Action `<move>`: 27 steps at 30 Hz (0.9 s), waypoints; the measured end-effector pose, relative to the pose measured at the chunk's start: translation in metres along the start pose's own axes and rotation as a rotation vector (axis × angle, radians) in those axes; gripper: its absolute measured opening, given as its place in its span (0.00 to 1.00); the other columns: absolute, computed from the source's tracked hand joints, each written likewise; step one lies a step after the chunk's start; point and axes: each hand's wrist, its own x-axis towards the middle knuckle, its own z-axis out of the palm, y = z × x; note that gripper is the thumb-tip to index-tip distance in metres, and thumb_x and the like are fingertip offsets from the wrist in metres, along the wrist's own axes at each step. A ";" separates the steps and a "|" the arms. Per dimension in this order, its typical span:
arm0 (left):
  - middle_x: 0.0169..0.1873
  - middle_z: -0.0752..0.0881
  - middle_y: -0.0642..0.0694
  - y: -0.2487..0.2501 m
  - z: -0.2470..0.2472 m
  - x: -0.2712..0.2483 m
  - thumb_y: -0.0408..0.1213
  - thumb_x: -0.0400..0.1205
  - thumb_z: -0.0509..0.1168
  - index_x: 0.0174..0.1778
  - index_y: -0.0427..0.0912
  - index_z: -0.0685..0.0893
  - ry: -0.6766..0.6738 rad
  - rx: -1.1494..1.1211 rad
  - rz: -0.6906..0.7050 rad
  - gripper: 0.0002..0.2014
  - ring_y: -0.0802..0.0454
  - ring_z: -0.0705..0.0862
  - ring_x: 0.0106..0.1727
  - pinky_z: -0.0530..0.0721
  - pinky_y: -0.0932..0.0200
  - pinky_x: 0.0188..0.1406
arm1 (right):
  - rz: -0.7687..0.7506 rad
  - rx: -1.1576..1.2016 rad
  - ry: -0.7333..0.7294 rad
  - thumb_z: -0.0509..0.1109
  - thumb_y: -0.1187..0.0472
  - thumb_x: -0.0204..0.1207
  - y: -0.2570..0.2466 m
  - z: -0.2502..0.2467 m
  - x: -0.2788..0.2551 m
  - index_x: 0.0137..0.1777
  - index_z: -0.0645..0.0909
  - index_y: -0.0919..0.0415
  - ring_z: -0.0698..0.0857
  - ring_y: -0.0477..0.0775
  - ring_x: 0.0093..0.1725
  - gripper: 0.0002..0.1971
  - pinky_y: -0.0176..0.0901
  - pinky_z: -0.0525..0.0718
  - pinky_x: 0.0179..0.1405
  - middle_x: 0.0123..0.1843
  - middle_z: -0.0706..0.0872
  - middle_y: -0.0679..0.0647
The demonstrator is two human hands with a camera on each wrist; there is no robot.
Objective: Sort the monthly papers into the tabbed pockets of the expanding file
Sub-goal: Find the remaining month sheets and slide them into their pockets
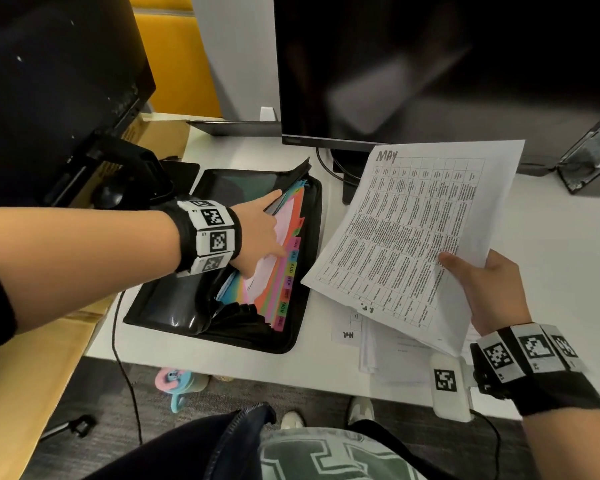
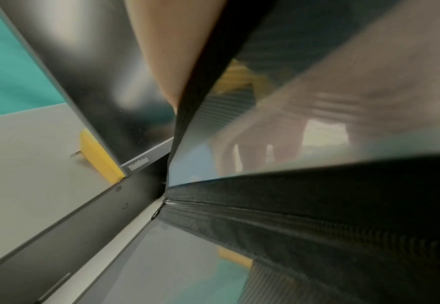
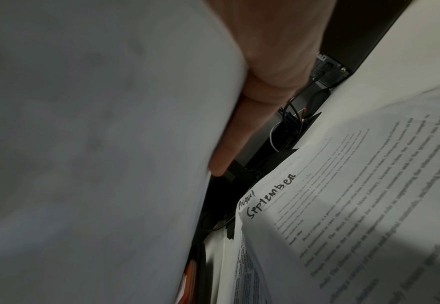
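A black expanding file [image 1: 167, 306] lies open on the white desk, its coloured dividers ending in month tabs [image 1: 290, 271] such as AUG, SEP and NOV. My left hand [image 1: 274, 223] reaches in from the left. Its thumb lifts the upper leaves and a straight finger presses a pink divider. The left wrist view shows the file's black flap [image 2: 317, 205] close up beside a finger [image 2: 167, 51]. To the right of the file, my right hand [image 1: 478, 282] pinches the lower right corner of a printed sheet headed MAY [image 1: 420, 230] in the air. Under it lies a paper stack [image 3: 343, 205] topped by "September".
A dark monitor [image 1: 430, 64] stands behind the file, its stand and cable [image 1: 347, 174] close to the file's far right corner. A second screen [image 1: 49, 81] rises at the left, above a mouse [image 1: 110, 195]. A white marked device [image 1: 447, 386] sits at the desk's front edge.
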 end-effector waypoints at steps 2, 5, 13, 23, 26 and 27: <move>0.61 0.83 0.52 -0.007 0.006 -0.004 0.57 0.79 0.54 0.81 0.59 0.56 0.028 0.010 0.014 0.32 0.49 0.69 0.74 0.26 0.31 0.72 | -0.003 -0.006 -0.005 0.73 0.64 0.74 0.000 0.001 -0.001 0.54 0.82 0.57 0.85 0.46 0.41 0.09 0.37 0.78 0.37 0.42 0.86 0.46; 0.64 0.81 0.53 -0.015 0.012 -0.010 0.58 0.80 0.51 0.82 0.61 0.52 0.045 0.012 0.013 0.32 0.51 0.66 0.77 0.25 0.33 0.72 | -0.003 -0.022 -0.021 0.73 0.64 0.74 0.000 0.004 -0.001 0.53 0.83 0.57 0.85 0.47 0.42 0.09 0.39 0.79 0.39 0.42 0.86 0.46; 0.55 0.85 0.54 -0.022 0.017 -0.014 0.52 0.80 0.52 0.68 0.57 0.75 0.142 -0.120 -0.008 0.21 0.56 0.71 0.72 0.30 0.38 0.77 | -0.001 -0.028 -0.031 0.73 0.63 0.74 -0.002 0.010 -0.002 0.52 0.84 0.56 0.86 0.49 0.44 0.08 0.42 0.81 0.44 0.44 0.87 0.47; 0.49 0.85 0.55 -0.027 0.013 -0.013 0.49 0.81 0.50 0.54 0.54 0.81 0.142 -0.119 -0.011 0.15 0.56 0.76 0.65 0.34 0.40 0.79 | 0.008 0.000 -0.027 0.74 0.65 0.73 -0.015 0.037 -0.004 0.49 0.84 0.55 0.87 0.53 0.46 0.07 0.49 0.85 0.49 0.45 0.88 0.51; 0.43 0.85 0.54 -0.026 0.009 -0.013 0.48 0.80 0.51 0.48 0.52 0.81 0.145 -0.136 -0.032 0.13 0.55 0.81 0.57 0.35 0.42 0.80 | -0.012 -0.103 -0.031 0.75 0.63 0.72 -0.016 0.050 -0.005 0.50 0.84 0.58 0.87 0.59 0.48 0.08 0.56 0.86 0.52 0.48 0.89 0.56; 0.41 0.85 0.53 -0.025 0.007 -0.013 0.47 0.79 0.52 0.46 0.51 0.80 0.145 -0.138 -0.038 0.12 0.54 0.82 0.54 0.35 0.42 0.81 | -0.033 -0.149 -0.030 0.74 0.63 0.73 -0.016 0.054 -0.005 0.50 0.84 0.59 0.87 0.59 0.48 0.07 0.57 0.86 0.52 0.48 0.88 0.57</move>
